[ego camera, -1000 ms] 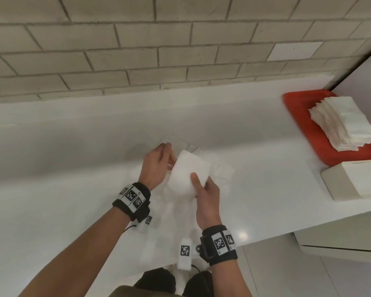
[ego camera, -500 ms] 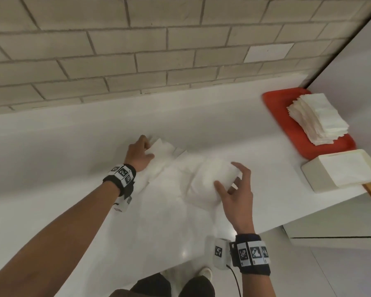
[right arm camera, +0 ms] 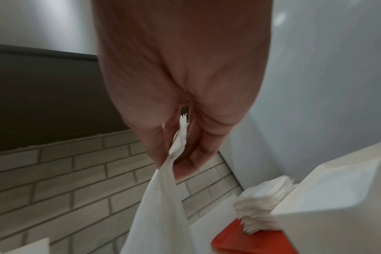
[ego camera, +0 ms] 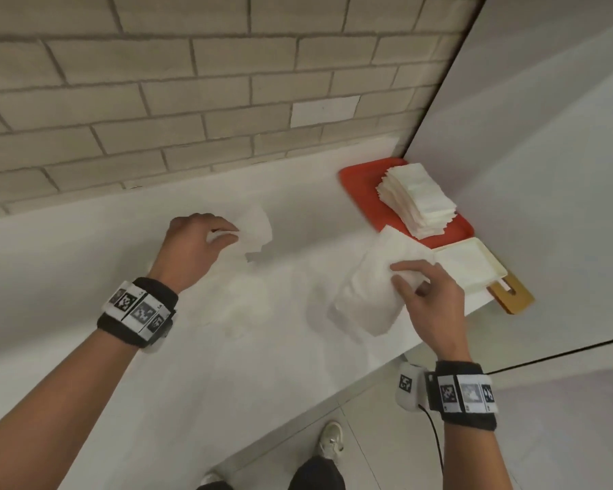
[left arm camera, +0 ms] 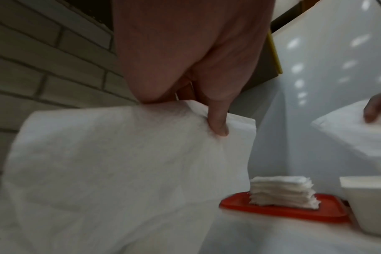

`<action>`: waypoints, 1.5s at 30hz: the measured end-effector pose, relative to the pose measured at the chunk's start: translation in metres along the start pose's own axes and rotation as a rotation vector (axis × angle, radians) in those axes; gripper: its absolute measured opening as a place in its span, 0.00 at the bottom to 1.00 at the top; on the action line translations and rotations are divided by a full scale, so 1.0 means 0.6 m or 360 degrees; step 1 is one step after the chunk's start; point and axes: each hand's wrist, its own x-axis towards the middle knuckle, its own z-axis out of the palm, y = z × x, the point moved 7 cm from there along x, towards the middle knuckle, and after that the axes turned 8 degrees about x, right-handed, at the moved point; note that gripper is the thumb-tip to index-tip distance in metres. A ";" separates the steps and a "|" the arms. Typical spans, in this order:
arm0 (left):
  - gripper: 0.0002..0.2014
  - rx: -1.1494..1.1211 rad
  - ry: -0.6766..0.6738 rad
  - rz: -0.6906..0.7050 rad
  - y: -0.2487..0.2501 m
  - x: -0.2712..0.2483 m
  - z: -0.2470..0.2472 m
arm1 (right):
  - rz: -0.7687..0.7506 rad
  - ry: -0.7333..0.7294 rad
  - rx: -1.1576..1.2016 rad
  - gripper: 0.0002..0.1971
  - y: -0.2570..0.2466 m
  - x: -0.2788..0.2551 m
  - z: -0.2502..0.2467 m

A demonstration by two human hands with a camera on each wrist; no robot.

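My left hand (ego camera: 206, 238) pinches a white paper napkin (ego camera: 255, 229) and lifts it off the white counter (ego camera: 156, 348); in the left wrist view the napkin (left arm camera: 124, 163) hangs from the thumb and fingers (left arm camera: 218, 123). My right hand (ego camera: 422, 291) pinches a second, folded napkin (ego camera: 368, 288) held above the counter near its right end; in the right wrist view this napkin (right arm camera: 161, 206) droops from the pinched fingers (right arm camera: 185, 165). More flat napkins (ego camera: 241, 305) lie faintly on the counter between the hands.
A red tray (ego camera: 361, 182) at the back right carries a stack of folded napkins (ego camera: 418, 199). A cream box (ego camera: 468, 267) and a wooden board (ego camera: 510, 295) sit in front of it. A brick wall (ego camera: 192, 100) backs the counter; a white panel (ego camera: 545, 206) bounds the right.
The two hands have moved apart. The right hand carried its folded napkin rightward toward the cream box and tray; the left hand lifted a napkin off the counter. The head view turned right.
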 end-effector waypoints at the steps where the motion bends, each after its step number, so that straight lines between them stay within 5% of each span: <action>1: 0.04 0.0007 0.0033 0.0045 0.033 0.003 0.009 | 0.0013 0.0050 0.0048 0.12 0.016 0.014 -0.030; 5: 0.05 -0.0073 0.0139 0.0031 0.145 0.017 0.051 | 0.0181 0.0391 0.0481 0.11 0.111 0.071 -0.148; 8: 0.04 -0.0255 0.0162 -0.0128 0.197 0.027 0.099 | 0.0285 0.0521 0.0359 0.13 0.218 0.121 -0.199; 12: 0.07 -0.0455 0.0041 -0.0264 0.241 0.031 0.180 | 0.0442 0.0360 -0.0189 0.14 0.331 0.167 -0.213; 17: 0.04 -0.0700 -0.0173 -0.0377 0.271 0.037 0.250 | 0.0493 0.0158 -0.0353 0.14 0.370 0.203 -0.220; 19: 0.04 -0.0718 -0.0257 -0.0382 0.280 0.044 0.269 | 0.0446 0.0143 -0.0540 0.18 0.357 0.209 -0.226; 22: 0.05 -0.0724 -0.0309 -0.0339 0.293 0.050 0.286 | -0.0023 0.0358 -0.0571 0.19 0.250 0.203 -0.219; 25: 0.04 -0.0703 -0.0380 -0.0262 0.307 0.049 0.304 | -0.0233 -0.0240 0.0199 0.14 0.138 0.181 -0.103; 28: 0.03 -0.0627 -0.0407 -0.0175 0.314 0.050 0.313 | -0.0275 -0.0647 0.0285 0.16 0.108 0.170 0.014; 35: 0.04 -0.0547 -0.0371 -0.0294 0.262 0.051 0.306 | -0.0062 -0.0563 0.0435 0.13 0.159 0.207 0.065; 39: 0.09 -0.0480 -0.0434 -0.0288 0.253 0.057 0.308 | -0.0290 -0.0484 0.0317 0.12 0.138 0.217 0.059; 42: 0.12 -0.0312 -0.0384 -0.0035 0.275 0.073 0.303 | -0.0509 -0.0562 0.0167 0.10 0.106 0.224 0.060; 45: 0.10 -0.0522 -0.0268 0.0053 0.302 0.099 0.298 | -0.0550 -0.0554 0.0207 0.09 0.085 0.242 0.049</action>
